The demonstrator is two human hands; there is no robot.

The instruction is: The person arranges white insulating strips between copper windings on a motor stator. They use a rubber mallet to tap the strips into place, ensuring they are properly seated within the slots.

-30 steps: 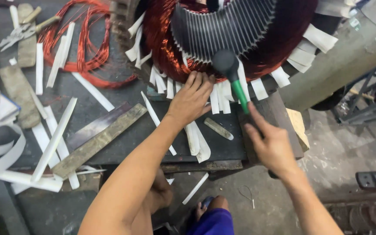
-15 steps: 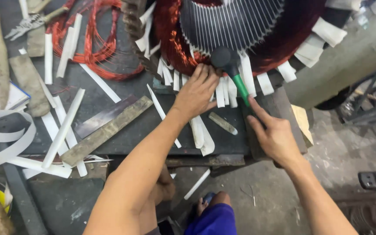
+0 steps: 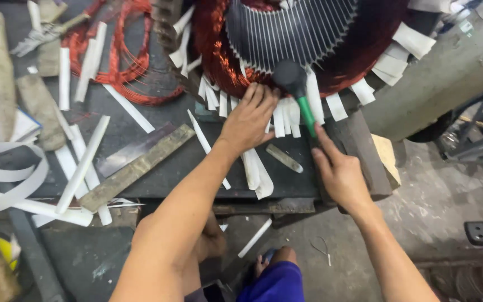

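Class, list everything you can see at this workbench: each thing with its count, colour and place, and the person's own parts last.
Motor stator: one, dark slotted core, copper-red windings, top centre.
Mallet: one, black head, green handle, against the windings.
Paper strips: many, white, scattered over the bench and tucked in the windings.
Wire coil: one, red, top left.
Metal bar: one, grey-brown, lying slantwise on the bench.
Workbench: one, dark.
Left hand: one, pressing strips at the windings.
Right hand: one, gripping the mallet handle.

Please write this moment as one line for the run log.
left hand: on white paper strips | right hand: holds mallet | mallet head: at copper winding
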